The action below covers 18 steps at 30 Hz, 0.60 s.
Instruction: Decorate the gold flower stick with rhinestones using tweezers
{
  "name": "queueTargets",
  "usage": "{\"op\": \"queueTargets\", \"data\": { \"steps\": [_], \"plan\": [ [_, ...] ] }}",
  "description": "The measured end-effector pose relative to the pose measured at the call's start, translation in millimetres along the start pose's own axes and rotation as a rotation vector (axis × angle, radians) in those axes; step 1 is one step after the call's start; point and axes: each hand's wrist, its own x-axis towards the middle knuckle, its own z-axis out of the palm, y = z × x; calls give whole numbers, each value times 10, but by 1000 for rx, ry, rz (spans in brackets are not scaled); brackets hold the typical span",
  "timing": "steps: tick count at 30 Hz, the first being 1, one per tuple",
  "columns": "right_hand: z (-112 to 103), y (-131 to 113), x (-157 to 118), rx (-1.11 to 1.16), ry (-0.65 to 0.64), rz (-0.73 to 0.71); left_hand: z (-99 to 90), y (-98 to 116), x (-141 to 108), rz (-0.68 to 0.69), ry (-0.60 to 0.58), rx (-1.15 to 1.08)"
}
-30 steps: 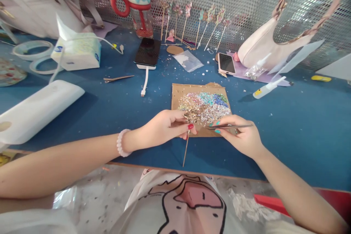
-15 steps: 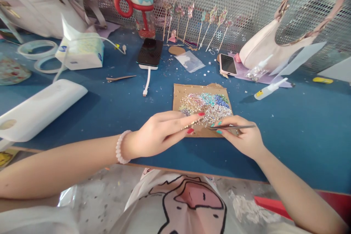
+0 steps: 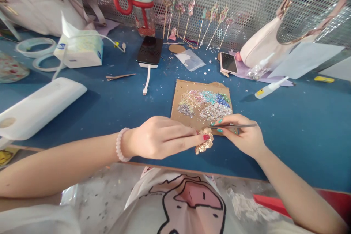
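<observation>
between left hand (image 3: 161, 137) fingertips, pinched gold ornament (image 3: 204, 145); right hand (image 3: 241, 135) fingers clamped on tweezers (image 3: 233, 126), tips just beside ornament, over cardboard (image 3: 183, 97) of rhinestones (image 3: 205, 102).

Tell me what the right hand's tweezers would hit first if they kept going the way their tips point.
The right hand holds the tweezers pointing left, so they would probably first meet the gold ornament pinched by the left hand, or its fingertips; depth is unclear.
</observation>
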Motion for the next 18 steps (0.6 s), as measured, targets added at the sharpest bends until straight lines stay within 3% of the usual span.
{"op": "queueTargets", "data": {
  "steps": [18],
  "plan": [
    [9, 1, -7, 15, -12, 31, 30, 70, -16, 45, -52, 14]
  ]
}}
